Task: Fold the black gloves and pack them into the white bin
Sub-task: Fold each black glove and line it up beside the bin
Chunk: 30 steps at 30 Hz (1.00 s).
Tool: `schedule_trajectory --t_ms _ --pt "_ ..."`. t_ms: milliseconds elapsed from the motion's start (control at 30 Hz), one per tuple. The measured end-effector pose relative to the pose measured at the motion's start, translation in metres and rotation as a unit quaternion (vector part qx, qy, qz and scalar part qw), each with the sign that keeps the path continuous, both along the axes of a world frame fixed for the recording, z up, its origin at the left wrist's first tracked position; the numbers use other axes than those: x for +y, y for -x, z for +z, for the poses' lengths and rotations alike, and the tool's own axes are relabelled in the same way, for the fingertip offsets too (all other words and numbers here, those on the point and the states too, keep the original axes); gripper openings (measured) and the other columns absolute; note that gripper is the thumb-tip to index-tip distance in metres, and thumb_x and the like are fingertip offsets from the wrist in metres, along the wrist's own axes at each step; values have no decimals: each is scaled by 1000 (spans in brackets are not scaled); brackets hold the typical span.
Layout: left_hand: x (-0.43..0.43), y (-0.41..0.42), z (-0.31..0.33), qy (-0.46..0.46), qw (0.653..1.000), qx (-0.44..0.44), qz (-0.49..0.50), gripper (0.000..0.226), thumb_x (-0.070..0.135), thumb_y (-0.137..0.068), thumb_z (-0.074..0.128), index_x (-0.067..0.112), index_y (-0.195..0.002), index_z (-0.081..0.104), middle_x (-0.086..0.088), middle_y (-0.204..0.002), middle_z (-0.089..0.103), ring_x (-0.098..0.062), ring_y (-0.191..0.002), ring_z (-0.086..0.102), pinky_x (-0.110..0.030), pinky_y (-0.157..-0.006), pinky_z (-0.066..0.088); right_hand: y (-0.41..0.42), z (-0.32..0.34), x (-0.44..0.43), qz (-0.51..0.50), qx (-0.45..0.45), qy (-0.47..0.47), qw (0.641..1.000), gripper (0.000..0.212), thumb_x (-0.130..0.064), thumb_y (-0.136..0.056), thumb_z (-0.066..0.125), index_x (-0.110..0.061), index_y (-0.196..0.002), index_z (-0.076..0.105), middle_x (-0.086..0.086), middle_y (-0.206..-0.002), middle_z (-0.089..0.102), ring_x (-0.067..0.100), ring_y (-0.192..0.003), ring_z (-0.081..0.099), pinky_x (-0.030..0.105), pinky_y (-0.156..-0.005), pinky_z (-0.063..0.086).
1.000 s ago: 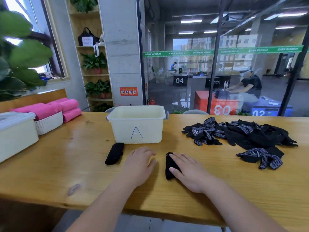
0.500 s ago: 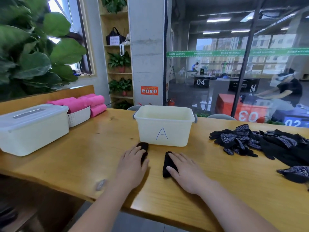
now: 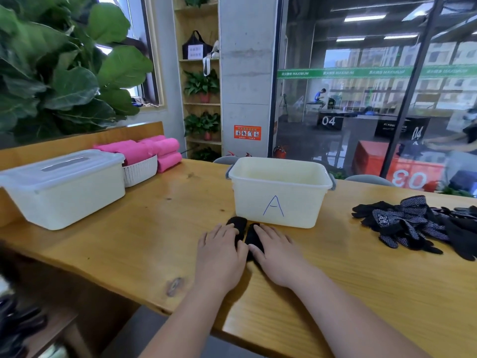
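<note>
A glossy wooden table (image 3: 129,241) is carrying a smooth white plastic bin (image 3: 296,210) marked A, with loose knitted gloves (image 3: 402,223) heaped to its right. The left bundle (image 3: 238,224) and right bundle (image 3: 251,237), rolled black gloves set apart earlier, are now lying together just before the bin; the left hand (image 3: 219,257) and right hand (image 3: 278,254) are pressing them, fingers flat and unclenched

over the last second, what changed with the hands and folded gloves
The left hand moved left onto the left folded glove; the right hand slid the right folded glove left until the two lie side by side. Both hands lie flat on them. The white bin and the loose glove pile stayed put.
</note>
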State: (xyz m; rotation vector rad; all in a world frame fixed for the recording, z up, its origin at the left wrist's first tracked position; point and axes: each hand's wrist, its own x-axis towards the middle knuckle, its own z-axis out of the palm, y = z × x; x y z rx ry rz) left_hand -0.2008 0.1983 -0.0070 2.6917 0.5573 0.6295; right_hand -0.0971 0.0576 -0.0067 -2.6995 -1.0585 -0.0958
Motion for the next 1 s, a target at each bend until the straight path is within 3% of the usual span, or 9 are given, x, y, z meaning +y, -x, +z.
schedule_trajectory --t_ms 267,367,500,600,800,1000 --pt "8 -6 2 88 996 -22 13 44 34 -106 36 29 -145 55 15 -165 41 -11 -160 18 -41 -130 9 -3 0 30 -6 -7 -3 1000 69 -63 -107 21 -30 -168 14 -7 -174 18 21 -161 11 50 -128 15" --pt "9 -5 3 87 995 -42 28 45 36 -104 40 27 -145 57 14 -163 44 -13 -156 25 -41 -129 16 -1 -2 30 -2 -5 -47 999 69 -64 -107 21 -31 -168 14 -8 -174 18 20 -160 12 47 -128 17" --pt "9 1 5 55 993 -65 79 42 38 -100 46 31 -137 63 17 -146 56 -11 -136 40 -37 -119 29 3 -2 21 0 -47 -140 989 53 -51 -110 36 -34 -160 37 -8 -167 34 18 -153 29 38 -123 30" --pt "10 1 4 44 994 -48 91 41 38 -104 45 32 -142 60 17 -147 54 -10 -137 42 -36 -119 30 6 -4 12 -16 -58 -138 989 45 -49 -106 45 -40 -149 52 -14 -156 46 13 -144 40 35 -117 36" --pt "19 -3 -1 64 992 -60 93 39 37 -107 48 32 -145 60 17 -152 53 -9 -142 44 -36 -121 30 11 -1 13 -3 -61 -97 993 49 -57 -107 38 -43 -153 47 -17 -159 43 14 -145 38 38 -116 36" --pt "16 -1 1 58 991 -95 76 39 40 -105 52 32 -142 61 17 -147 56 -7 -141 44 -35 -122 30 12 0 10 -26 -67 -137 988 50 -58 -107 39 -40 -153 48 -13 -158 45 14 -146 38 37 -116 38"
